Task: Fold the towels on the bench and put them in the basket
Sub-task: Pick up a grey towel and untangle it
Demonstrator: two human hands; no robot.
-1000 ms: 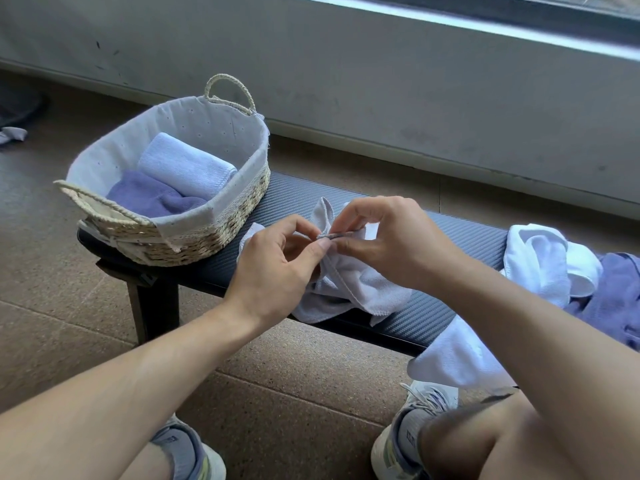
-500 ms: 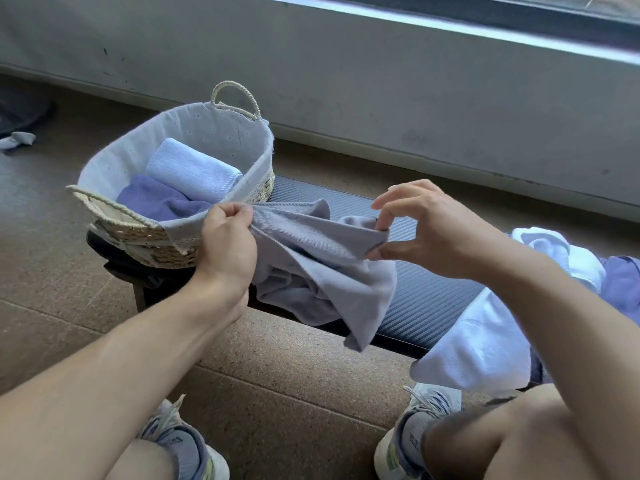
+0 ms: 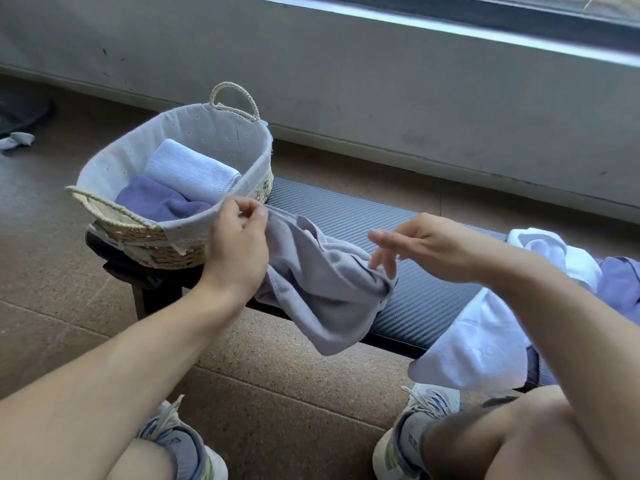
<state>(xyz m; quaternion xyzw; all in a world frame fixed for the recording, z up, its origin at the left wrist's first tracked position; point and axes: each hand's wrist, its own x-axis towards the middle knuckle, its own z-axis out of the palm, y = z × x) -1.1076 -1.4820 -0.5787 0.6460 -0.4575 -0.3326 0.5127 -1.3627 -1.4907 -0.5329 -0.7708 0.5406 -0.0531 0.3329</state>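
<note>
The left hand point(image 3: 239, 247) pinches a corner of the pale grey towel point(image 3: 322, 289), which sags from it over the bench point(image 3: 415, 299) edge. The right hand point(image 3: 426, 245) hovers with loose, spread fingers point(image 3: 381, 261) just above the towel's other end, gripping nothing. Just beyond the left hand sits the basket point(image 3: 145, 233), holding two folded towels point(image 3: 180, 188). Past the right wrist lies a heap of unfolded towels point(image 3: 485, 341).

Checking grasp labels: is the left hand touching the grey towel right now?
Touching. The head view shows the left hand pinching the top edge of the grey towel between thumb and fingers, with the cloth hanging from that pinch.
</note>
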